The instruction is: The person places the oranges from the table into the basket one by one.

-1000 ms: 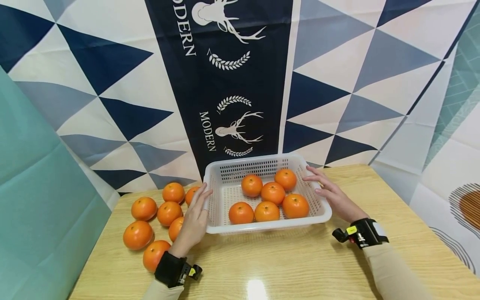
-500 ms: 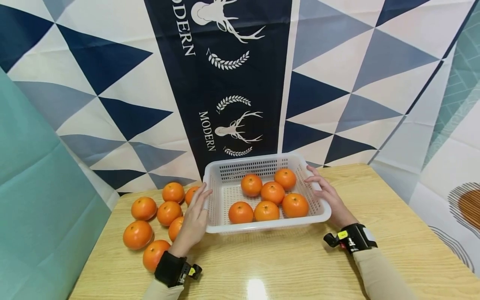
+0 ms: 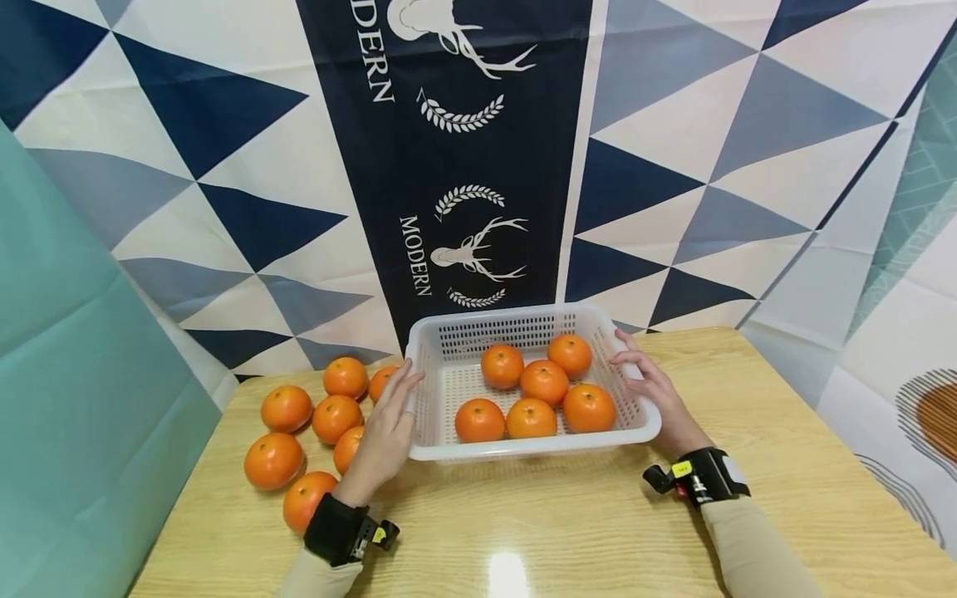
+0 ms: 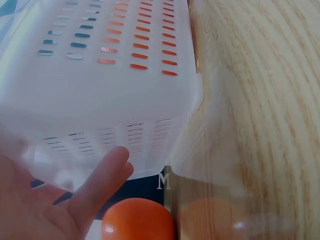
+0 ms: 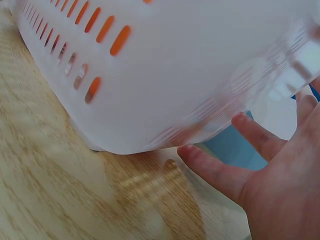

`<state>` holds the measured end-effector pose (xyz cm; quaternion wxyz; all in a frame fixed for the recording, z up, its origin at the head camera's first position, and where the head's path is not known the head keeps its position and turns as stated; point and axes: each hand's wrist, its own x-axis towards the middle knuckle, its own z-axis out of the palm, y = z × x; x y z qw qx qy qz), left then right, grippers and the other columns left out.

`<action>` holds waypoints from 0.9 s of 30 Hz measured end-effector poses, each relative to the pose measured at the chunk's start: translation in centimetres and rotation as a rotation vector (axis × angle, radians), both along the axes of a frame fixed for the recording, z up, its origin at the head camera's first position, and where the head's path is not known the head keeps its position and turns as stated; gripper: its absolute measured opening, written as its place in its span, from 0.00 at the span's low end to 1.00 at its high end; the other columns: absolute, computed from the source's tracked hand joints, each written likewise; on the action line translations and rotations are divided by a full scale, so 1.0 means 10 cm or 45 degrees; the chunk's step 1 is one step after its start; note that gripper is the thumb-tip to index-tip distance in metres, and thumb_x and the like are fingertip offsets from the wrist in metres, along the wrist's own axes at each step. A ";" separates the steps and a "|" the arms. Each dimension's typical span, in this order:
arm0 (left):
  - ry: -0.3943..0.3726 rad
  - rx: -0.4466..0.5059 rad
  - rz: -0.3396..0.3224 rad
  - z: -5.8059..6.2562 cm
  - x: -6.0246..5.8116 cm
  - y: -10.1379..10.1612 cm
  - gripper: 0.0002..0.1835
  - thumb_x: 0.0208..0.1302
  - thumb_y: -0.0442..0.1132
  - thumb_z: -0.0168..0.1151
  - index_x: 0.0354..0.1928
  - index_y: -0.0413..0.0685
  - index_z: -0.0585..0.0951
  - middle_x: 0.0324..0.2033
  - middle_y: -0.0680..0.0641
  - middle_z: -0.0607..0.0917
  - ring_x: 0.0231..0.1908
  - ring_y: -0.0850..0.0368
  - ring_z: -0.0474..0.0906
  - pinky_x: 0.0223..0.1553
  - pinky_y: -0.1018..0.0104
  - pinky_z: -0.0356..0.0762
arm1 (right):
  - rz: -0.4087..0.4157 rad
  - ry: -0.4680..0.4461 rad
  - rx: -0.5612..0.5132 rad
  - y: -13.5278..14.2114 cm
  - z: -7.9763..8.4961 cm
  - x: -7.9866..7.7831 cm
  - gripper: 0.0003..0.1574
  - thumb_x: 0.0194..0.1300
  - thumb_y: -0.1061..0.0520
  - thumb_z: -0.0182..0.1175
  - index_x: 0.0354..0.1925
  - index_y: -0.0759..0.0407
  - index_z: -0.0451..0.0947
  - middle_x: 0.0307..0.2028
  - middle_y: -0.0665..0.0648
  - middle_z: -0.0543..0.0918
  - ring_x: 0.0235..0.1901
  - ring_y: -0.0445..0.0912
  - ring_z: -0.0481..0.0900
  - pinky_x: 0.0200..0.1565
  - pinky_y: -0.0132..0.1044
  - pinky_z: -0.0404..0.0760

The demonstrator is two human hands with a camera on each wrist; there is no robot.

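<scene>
While the basket (image 3: 534, 449) lies lengthwise roughly nine to three, left hand (image 3: 386, 432) grips its nine-o'clock end, right hand (image 3: 667, 400) its three-o'clock end; neither nearer.

A triangle-patterned cloth (image 3: 665, 108) hangs behind a glossy wood-grain table (image 3: 598, 531) reflecting light.

- Left arm (image 3: 317, 577): reaches forward, covered by a beige sleeve; a black band wraps the left wrist (image 3: 335, 528).
- Left hand (image 3: 387, 433): fingers point forward and inward, tips bent in a hold.
- Right arm (image 3: 753, 548): angles forward and inward, also beige-sleeved, right wrist (image 3: 714, 475) black-banded.
- Right hand (image 3: 664, 397): fingers spread, bent inward, holding opposite the left.
</scene>
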<state>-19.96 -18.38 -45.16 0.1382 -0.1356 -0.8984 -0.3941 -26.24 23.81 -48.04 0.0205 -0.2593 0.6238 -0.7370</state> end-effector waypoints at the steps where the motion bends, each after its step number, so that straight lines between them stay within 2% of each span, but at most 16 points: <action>1: 0.001 -0.011 0.004 0.01 0.00 0.00 0.27 0.71 0.32 0.43 0.71 0.47 0.69 0.79 0.44 0.56 0.74 0.42 0.58 0.68 0.34 0.64 | 0.003 -0.001 -0.001 0.00 0.00 0.00 0.19 0.73 0.68 0.38 0.59 0.74 0.62 0.82 0.54 0.36 0.79 0.57 0.31 0.65 0.26 0.70; 7: 0.049 -0.088 0.073 0.10 0.06 -0.01 0.29 0.70 0.35 0.48 0.73 0.52 0.67 0.78 0.44 0.59 0.73 0.40 0.61 0.66 0.30 0.64 | 0.019 -0.001 -0.018 0.01 0.01 0.01 0.18 0.73 0.68 0.40 0.58 0.73 0.63 0.82 0.53 0.35 0.79 0.57 0.31 0.66 0.27 0.69; 12: 0.132 -0.176 0.115 0.26 0.12 -0.02 0.32 0.68 0.37 0.53 0.74 0.53 0.66 0.77 0.43 0.60 0.68 0.38 0.69 0.61 0.29 0.70 | 0.005 0.005 -0.028 0.00 0.01 0.02 0.18 0.73 0.69 0.39 0.57 0.72 0.64 0.81 0.54 0.36 0.78 0.60 0.30 0.66 0.27 0.70; 17: 0.174 -0.245 0.155 0.42 0.16 -0.05 0.31 0.68 0.40 0.55 0.74 0.52 0.65 0.77 0.40 0.61 0.56 0.36 0.80 0.55 0.32 0.78 | -0.003 0.002 -0.027 -0.01 0.01 0.02 0.18 0.72 0.69 0.39 0.57 0.71 0.64 0.81 0.54 0.36 0.78 0.61 0.29 0.66 0.27 0.69; 19: 0.176 -0.272 0.182 0.47 0.18 -0.06 0.31 0.68 0.41 0.55 0.73 0.51 0.66 0.76 0.40 0.61 0.49 0.38 0.83 0.52 0.34 0.81 | -0.005 0.001 -0.022 0.00 0.00 0.01 0.18 0.72 0.69 0.39 0.58 0.72 0.63 0.82 0.54 0.36 0.78 0.60 0.29 0.66 0.27 0.69; 21: 0.165 -0.291 0.201 0.49 0.20 -0.08 0.31 0.69 0.42 0.54 0.74 0.52 0.65 0.76 0.41 0.62 0.47 0.40 0.84 0.50 0.35 0.82 | -0.008 -0.002 -0.017 0.00 0.00 0.01 0.19 0.72 0.68 0.40 0.59 0.72 0.63 0.82 0.53 0.36 0.78 0.59 0.30 0.66 0.27 0.69; 27: 0.129 -0.342 0.214 0.48 0.28 -0.19 0.33 0.68 0.44 0.57 0.75 0.61 0.63 0.75 0.42 0.64 0.54 0.37 0.80 0.49 0.34 0.80 | -0.006 -0.014 -0.008 0.01 -0.02 0.00 0.19 0.73 0.66 0.40 0.59 0.74 0.60 0.82 0.52 0.36 0.79 0.59 0.30 0.66 0.27 0.69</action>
